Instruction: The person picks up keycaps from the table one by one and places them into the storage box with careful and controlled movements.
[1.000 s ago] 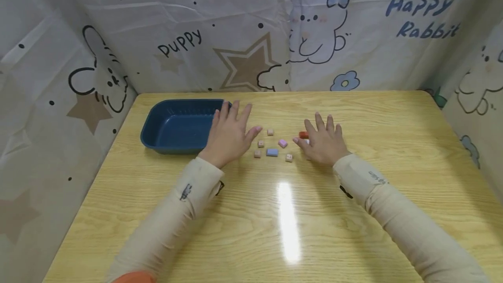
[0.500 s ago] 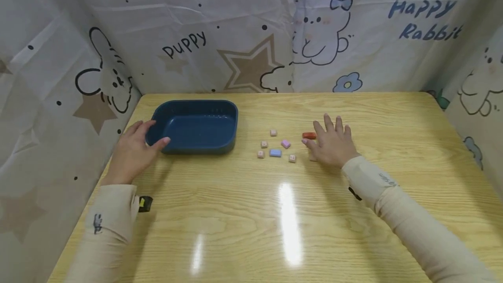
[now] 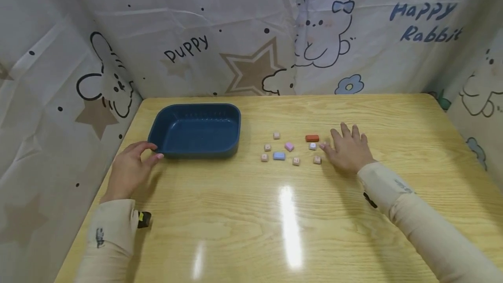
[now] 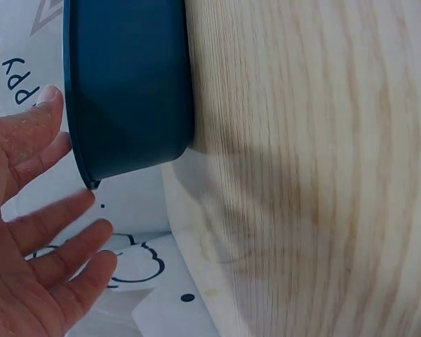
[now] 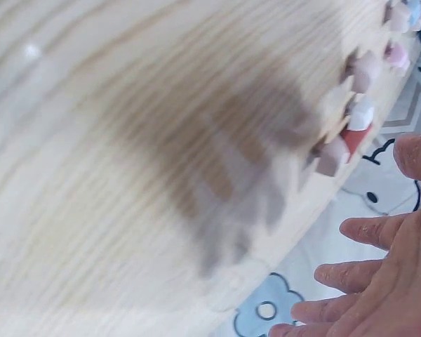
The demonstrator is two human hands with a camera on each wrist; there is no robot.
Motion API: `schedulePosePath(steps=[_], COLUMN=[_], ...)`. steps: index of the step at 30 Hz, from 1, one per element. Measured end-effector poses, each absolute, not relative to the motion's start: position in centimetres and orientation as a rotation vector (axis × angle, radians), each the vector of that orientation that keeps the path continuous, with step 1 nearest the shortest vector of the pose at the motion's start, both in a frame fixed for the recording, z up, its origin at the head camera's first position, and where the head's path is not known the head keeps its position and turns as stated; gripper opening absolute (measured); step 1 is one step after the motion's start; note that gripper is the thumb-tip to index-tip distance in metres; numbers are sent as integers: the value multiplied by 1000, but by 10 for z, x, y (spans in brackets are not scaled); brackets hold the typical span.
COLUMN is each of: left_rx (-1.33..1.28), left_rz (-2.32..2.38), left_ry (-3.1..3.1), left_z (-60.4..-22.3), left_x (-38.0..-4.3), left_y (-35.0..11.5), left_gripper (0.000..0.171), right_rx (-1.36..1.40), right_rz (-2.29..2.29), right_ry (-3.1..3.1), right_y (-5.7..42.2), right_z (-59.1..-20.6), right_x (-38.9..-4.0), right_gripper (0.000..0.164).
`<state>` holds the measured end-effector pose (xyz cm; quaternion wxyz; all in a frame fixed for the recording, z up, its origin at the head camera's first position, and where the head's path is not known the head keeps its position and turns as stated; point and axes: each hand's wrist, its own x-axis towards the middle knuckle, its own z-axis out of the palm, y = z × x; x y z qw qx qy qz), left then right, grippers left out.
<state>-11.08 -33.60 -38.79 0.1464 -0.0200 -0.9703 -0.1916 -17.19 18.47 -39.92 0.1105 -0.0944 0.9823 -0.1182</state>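
Note:
In the head view, my left hand (image 3: 129, 169) is at the front left corner of a dark blue plastic basin (image 3: 232, 150). In the left wrist view its fingers are loosely extended at the basin's rim (image 4: 71, 119); firm contact is hard to tell. My right hand (image 3: 349, 150) is spread above the table, just right of several small keycaps, holding nothing. Among the keycaps are a long red one (image 3: 312, 138), a long blue one (image 3: 279, 156), a pink one (image 3: 289, 146), a white one (image 3: 312, 146) and beige ones such as the nearest (image 3: 296, 161). The right thumb partly covers one keycap.
The light wooden table (image 3: 235, 217) carries the basin at its back left and the keycaps near its middle. A printed cloth (image 3: 243, 21) hangs as walls behind the table and on both sides.
My left hand has left the basin's right end and come round to its front left corner. My right hand has shifted right, uncovering the red, white and a beige keycap.

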Motion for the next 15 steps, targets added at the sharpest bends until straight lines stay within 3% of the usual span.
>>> schedulePosePath(steps=[7, 15], left_rx=[-21, -23], left_rz=[-545, -482], left_ry=[-2825, -2840], left_z=[-391, -388], left_x=[-114, -116], left_y=[-336, -335], left_gripper=[29, 26], right_rx=[-305, -597], right_rz=[-383, -481], right_ry=[2895, 3020], right_y=[190, 177], right_z=[-408, -414], right_x=[-176, -192], right_gripper=[63, 39])
